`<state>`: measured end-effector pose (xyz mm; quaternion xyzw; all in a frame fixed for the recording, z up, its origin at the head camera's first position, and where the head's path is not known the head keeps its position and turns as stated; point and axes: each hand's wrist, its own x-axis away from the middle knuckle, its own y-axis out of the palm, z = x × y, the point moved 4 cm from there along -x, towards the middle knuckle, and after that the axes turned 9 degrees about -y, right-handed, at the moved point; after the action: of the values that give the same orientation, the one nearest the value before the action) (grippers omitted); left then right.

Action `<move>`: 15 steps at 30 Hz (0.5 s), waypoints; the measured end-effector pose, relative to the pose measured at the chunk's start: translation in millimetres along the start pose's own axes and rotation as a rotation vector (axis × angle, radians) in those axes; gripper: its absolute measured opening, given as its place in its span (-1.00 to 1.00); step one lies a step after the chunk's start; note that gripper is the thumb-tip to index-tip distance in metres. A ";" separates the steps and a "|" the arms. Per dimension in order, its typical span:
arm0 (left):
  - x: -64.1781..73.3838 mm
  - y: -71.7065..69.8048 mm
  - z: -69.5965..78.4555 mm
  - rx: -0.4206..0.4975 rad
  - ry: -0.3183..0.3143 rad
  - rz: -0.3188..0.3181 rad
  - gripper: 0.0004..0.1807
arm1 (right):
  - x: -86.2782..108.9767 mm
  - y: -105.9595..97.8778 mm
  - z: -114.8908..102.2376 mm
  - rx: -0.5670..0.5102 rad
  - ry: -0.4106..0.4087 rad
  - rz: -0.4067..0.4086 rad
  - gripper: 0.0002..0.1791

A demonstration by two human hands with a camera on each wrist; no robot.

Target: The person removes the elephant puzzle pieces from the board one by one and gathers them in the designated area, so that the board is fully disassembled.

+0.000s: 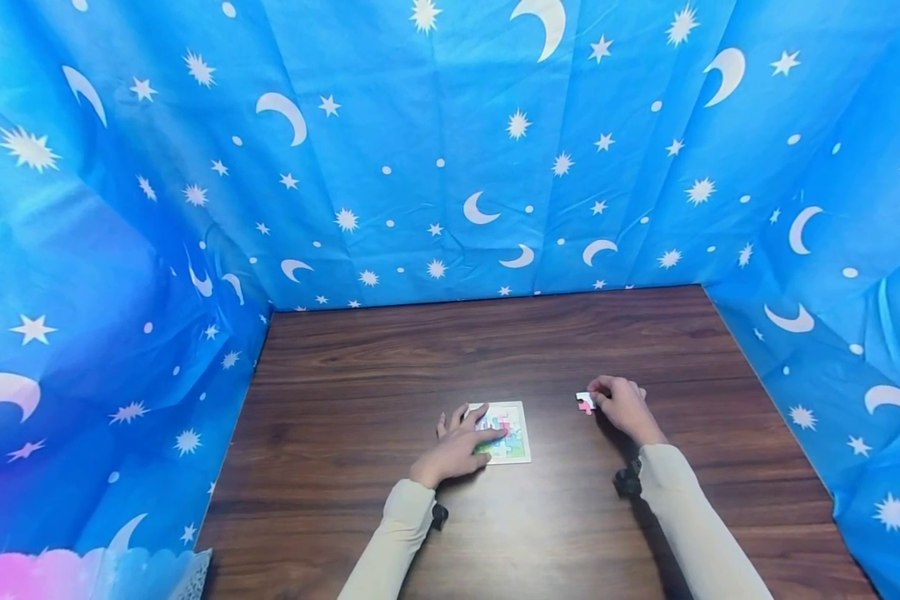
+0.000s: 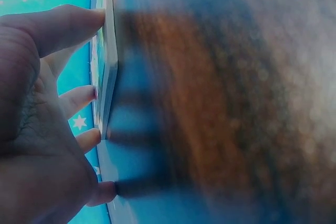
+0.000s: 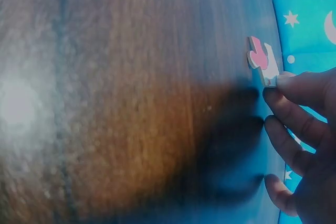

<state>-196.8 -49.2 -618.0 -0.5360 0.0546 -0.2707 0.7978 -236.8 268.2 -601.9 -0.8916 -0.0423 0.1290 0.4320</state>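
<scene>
A small square jigsaw puzzle in a white frame lies on the table, with coloured pieces filling much of it. My left hand is spread over its left side, fingers extended, fingertips on the puzzle. In the left wrist view the thumb rests at the near edge of the puzzle board, seen edge-on. To the right of the board, my right hand pinches a pink and white puzzle piece by one end. The right wrist view shows thumb and forefinger at the white end of this piece, close over the tabletop.
The brown wood-grain table stretches around both hands. Blue cloth with moons and stars hangs behind it and along both sides. At the lower left corner sits a pink and blue scalloped item.
</scene>
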 end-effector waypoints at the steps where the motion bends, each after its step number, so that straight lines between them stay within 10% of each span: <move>1: 0.2 -0.3 -0.3 0.001 0.000 -0.001 -0.48 | 0.1 0.1 0.2 0.004 -0.002 0.000 -0.93; 15: 1.5 1.3 -1.8 -0.012 -0.012 -0.012 -0.48 | -2.1 12.2 -20.1 0.079 -0.090 0.021 -0.94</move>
<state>-195.8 -51.0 -619.5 -0.5426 0.0482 -0.2721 0.7933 -233.9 245.0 -599.1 -0.8676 -0.0472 0.1749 0.4632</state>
